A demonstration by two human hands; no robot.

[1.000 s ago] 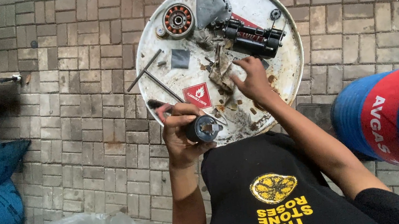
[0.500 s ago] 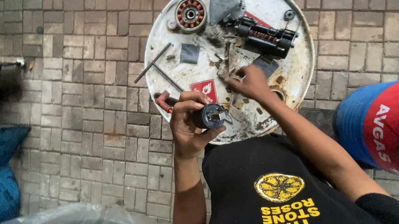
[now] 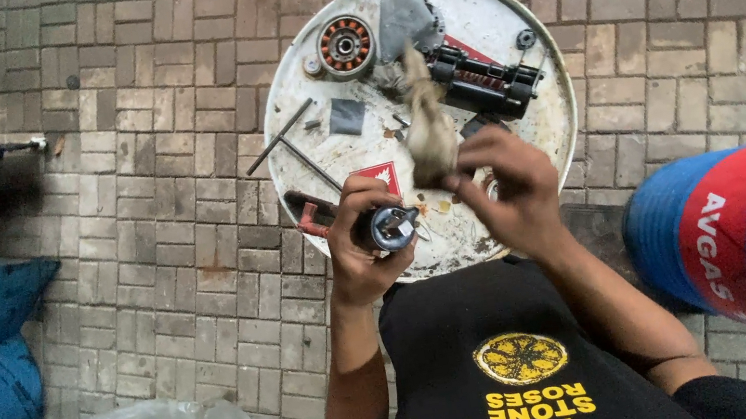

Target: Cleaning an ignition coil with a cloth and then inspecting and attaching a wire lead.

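Two hands busy over a round white drum top used as a bench.

Left hand (image 3: pixel 360 240) has its fingers wrapped around a dark cylindrical part (image 3: pixel 387 227), held level at the near edge of the bench (image 3: pixel 556 130), open end turned toward the dirty rag (image 3: pixel 428 129) pinched in the right hand (image 3: pixel 507 191), seemingly for wiping. Farther back lie a copper-wound stator (image 3: pixel 345 46), a black motor assembly (image 3: pixel 486 82) and two thin rods (image 3: pixel 280 137).

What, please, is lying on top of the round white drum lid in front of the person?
On the round white drum lid lie a copper-wound stator, a long black motor part, two thin metal rods and a small grey square. The hands and dirty rag hide the near middle.
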